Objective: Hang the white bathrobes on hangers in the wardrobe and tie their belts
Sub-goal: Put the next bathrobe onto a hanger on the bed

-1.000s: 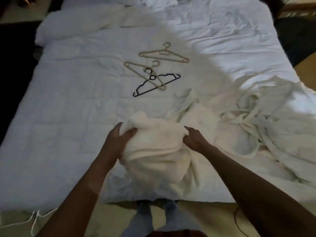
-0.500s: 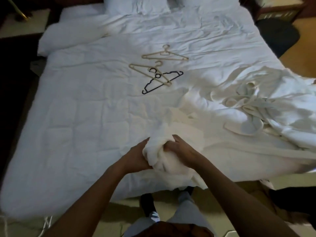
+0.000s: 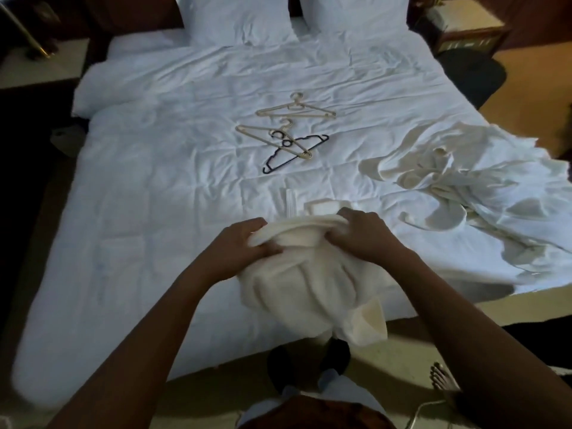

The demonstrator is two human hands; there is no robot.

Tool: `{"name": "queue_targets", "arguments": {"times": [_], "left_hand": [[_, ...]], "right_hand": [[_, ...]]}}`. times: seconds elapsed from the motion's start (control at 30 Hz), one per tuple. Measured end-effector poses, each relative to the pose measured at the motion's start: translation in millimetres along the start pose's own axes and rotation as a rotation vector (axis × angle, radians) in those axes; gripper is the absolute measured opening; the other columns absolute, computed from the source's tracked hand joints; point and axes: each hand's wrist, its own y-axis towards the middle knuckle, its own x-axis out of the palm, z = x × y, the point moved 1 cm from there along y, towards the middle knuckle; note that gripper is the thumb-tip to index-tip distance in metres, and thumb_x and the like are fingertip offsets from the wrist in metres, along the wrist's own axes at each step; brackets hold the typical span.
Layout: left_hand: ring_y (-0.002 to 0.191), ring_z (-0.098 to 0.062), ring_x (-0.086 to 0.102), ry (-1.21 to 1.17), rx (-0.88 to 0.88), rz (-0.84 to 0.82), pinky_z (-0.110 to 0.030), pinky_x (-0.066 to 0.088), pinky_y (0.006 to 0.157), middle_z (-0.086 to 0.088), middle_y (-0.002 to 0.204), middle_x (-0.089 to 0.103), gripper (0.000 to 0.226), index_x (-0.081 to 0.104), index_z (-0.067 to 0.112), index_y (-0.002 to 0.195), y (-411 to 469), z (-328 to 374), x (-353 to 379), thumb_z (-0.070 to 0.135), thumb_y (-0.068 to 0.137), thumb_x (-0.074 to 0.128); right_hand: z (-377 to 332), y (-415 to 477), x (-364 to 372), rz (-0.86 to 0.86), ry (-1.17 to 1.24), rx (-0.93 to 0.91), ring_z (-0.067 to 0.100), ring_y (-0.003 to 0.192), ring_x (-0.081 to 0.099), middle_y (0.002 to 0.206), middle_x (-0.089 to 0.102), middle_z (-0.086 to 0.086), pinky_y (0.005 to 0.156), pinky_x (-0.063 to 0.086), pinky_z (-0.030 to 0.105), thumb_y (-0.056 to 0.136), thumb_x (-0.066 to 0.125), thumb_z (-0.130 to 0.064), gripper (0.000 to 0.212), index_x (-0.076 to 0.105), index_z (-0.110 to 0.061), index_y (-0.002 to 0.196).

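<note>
Bed (image 3: 154, 181): white quilt, fills most of the view. It carries everything below.
- Two pillows at the head end, side by side: left pillow (image 3: 238, 17), right pillow (image 3: 353, 13).
- Robe heap (image 3: 483, 187): loose white bathrobes and belts tangled on the right side of the bed, spilling over its right edge. Can't tell how many robes.
- Held bathrobe (image 3: 297, 274): bunched at the near edge of the bed, centre. The top is gathered into a thick roll between the hands, and the rest droops past the mattress edge toward the floor. One flap sticks out low right.
- Three hangers mid-bed, well apart from both robes. The far beige hanger (image 3: 295, 111) lies alone. The near beige hanger (image 3: 275, 140) lies just in front of it and crosses over the black hanger (image 3: 295, 153).
- Left hand (image 3: 244, 243): fingers curled over the left end of the roll, thumb underneath, gripping the fabric.
- Right hand (image 3: 362, 233): fingers curled down into the right end of the roll, gripping it.
- Small folded white piece (image 3: 322, 207) on the quilt just beyond the right hand. A flat white strip (image 3: 289, 202) lies beside it. Can't tell what either is.

Off the bed: dark chair (image 3: 470, 75) by the far right corner, and a wooden nightstand (image 3: 464, 29) behind it. Someone's bare foot (image 3: 441, 380) is on the floor, lower right.
</note>
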Motion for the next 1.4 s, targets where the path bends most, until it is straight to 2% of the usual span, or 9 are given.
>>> {"name": "queue_targets", "arguments": {"times": [0.2, 0.33, 0.53, 0.77, 0.93, 1.13, 1.23, 1.3, 1.4], "left_hand": [[0.069, -0.009, 0.058, -0.242, -0.002, 0.143, -0.033, 0.045, 0.069, 0.001, 0.075, 0.064, 0.036, 0.064, 0.018, 0.083, 17.9, 33.0, 6.1, 0.051, 0.097, 0.062], [0.068, -0.002, 0.06, -0.275, 0.039, 0.14, -0.02, 0.046, 0.063, 0.012, 0.072, 0.066, 0.026, 0.067, 0.03, 0.08, 20.4, 47.5, 4.7, 0.043, 0.1, 0.06], [0.071, -0.008, 0.059, -0.41, -0.025, 0.31, -0.027, 0.047, 0.066, -0.004, 0.078, 0.068, 0.033, 0.069, 0.012, 0.089, 16.8, 31.3, -14.1, 0.041, 0.102, 0.059], [0.076, -0.005, 0.062, 0.262, -0.109, 0.019, -0.026, 0.047, 0.061, 0.009, 0.082, 0.067, 0.047, 0.059, 0.029, 0.091, 13.1, -14.2, -0.8, 0.058, 0.067, 0.087], [0.079, -0.028, 0.061, 0.363, -0.069, 0.338, -0.034, 0.039, 0.063, -0.003, 0.087, 0.059, 0.025, 0.064, 0.022, 0.094, 30.5, -54.5, -9.7, 0.007, 0.076, 0.067], [0.079, -0.037, 0.061, 0.491, -0.152, 0.484, -0.036, 0.042, 0.062, -0.01, 0.093, 0.059, 0.035, 0.062, 0.015, 0.105, 28.8, -91.0, -24.7, -0.001, 0.073, 0.063], [0.086, -0.037, 0.063, 0.301, -0.25, 0.648, -0.037, 0.047, 0.069, -0.012, 0.096, 0.067, 0.036, 0.067, 0.016, 0.106, 27.7, -93.7, -28.3, 0.0, 0.075, 0.062], [0.097, -0.037, 0.066, -0.166, -0.418, 0.761, -0.035, 0.049, 0.073, -0.013, 0.1, 0.071, 0.028, 0.07, 0.017, 0.103, 32.7, -87.7, -36.4, 0.006, 0.082, 0.057], [0.109, -0.036, 0.068, -0.911, -0.452, 0.767, -0.035, 0.055, 0.078, -0.015, 0.111, 0.073, 0.031, 0.074, 0.015, 0.107, 45.7, -61.8, -58.3, 0.007, 0.083, 0.057]], "right_hand": [[-22.6, -19.7, 12.7, 0.091, 0.18, -0.236, 0.02, 0.136, 0.042, 0.15, 0.044, -0.003, 0.111, 0.036, 0.042, 0.081, 0.073, -0.036, 0.08, 0.035, -0.031, 0.152], [-39.4, -17.0, 23.1, 0.108, 0.217, -0.276, 0.019, 0.107, 0.064, 0.119, 0.065, -0.007, 0.09, 0.05, 0.041, 0.084, 0.063, -0.056, 0.054, 0.052, -0.029, 0.129], [9.9, 9.1, 23.0, 0.189, 0.011, -0.052, 0.031, 0.09, 0.059, 0.091, 0.055, 0.002, 0.073, 0.044, 0.038, 0.08, 0.06, -0.019, 0.02, 0.056, -0.015, 0.099], [49.4, 3.3, -5.0, 0.276, 0.26, 0.198, 0.035, 0.096, 0.062, 0.101, 0.07, 0.013, 0.079, 0.039, 0.035, 0.067, 0.037, -0.024, 0.05, 0.066, -0.01, 0.106], [26.0, 0.5, -31.8, 0.355, 0.347, 0.15, 0.023, 0.094, 0.058, 0.096, 0.067, -0.002, 0.08, 0.039, 0.032, 0.069, 0.048, -0.021, 0.036, 0.066, -0.028, 0.099], [-12.5, -0.4, -74.5, 0.548, 0.549, 0.047, 0.013, 0.088, 0.069, 0.095, 0.074, -0.008, 0.074, 0.055, 0.031, 0.073, 0.06, -0.016, 0.029, 0.071, -0.031, 0.095], [-21.3, -4.5, -94.3, 0.682, 0.718, 0.021, -0.005, 0.075, 0.066, 0.085, 0.072, -0.011, 0.063, 0.051, 0.019, 0.077, 0.06, -0.012, 0.025, 0.073, -0.027, 0.093], [-18.1, -6.7, -104.1, 0.718, 0.777, 0.027, -0.007, 0.073, 0.064, 0.085, 0.071, -0.013, 0.064, 0.05, 0.019, 0.079, 0.059, -0.015, 0.024, 0.073, -0.024, 0.096], [5.6, -0.3, -105.5, 0.599, 0.477, 0.098, 0.019, 0.098, 0.065, 0.103, 0.071, -0.001, 0.081, 0.045, 0.03, 0.081, 0.053, -0.027, 0.035, 0.07, -0.019, 0.11]]}}
